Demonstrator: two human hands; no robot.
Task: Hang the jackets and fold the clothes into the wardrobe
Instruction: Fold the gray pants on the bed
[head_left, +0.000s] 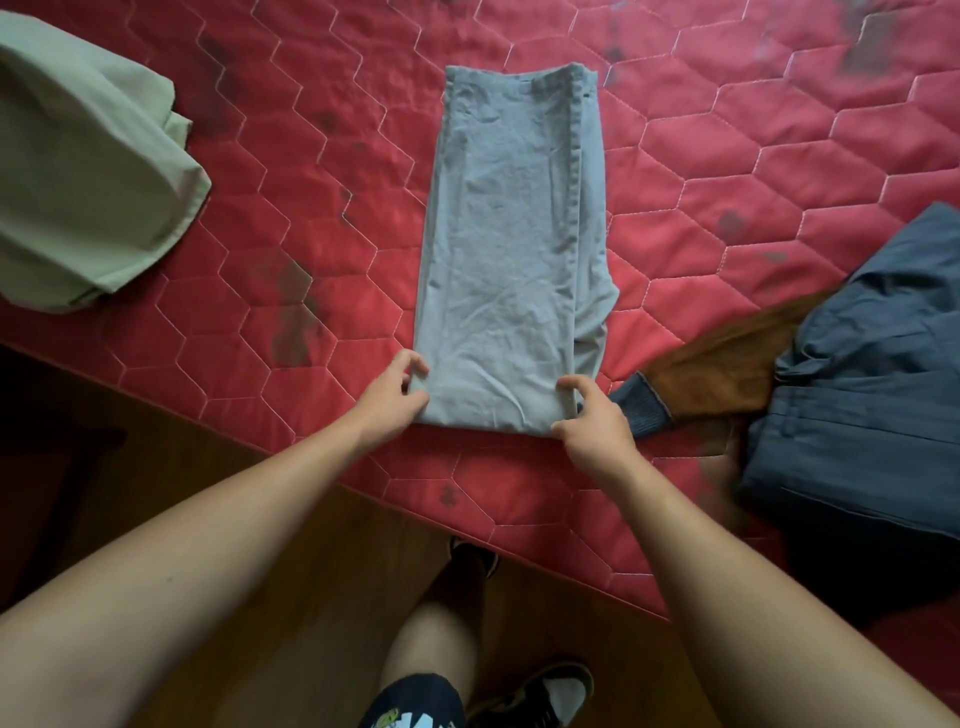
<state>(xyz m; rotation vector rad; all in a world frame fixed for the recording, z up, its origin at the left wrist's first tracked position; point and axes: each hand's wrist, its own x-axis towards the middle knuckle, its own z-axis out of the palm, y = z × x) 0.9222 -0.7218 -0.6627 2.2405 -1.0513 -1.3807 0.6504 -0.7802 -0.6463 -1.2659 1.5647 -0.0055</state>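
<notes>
Grey trousers (514, 234) sit mid-frame on the red bed (311, 156), already folded lengthwise, so they're flat and narrow. The left hand (395, 395) and right hand (592, 415) each pinch a near corner, fingers curled on the cloth, probably so that end lifts evenly for the next fold. The blue jacket (857, 389) waits at the right edge.

The trousers (511, 249) are lying centred on the bed (322, 171). A garment (88, 171) is lying left of them, a jacket (872, 374) right.
</notes>
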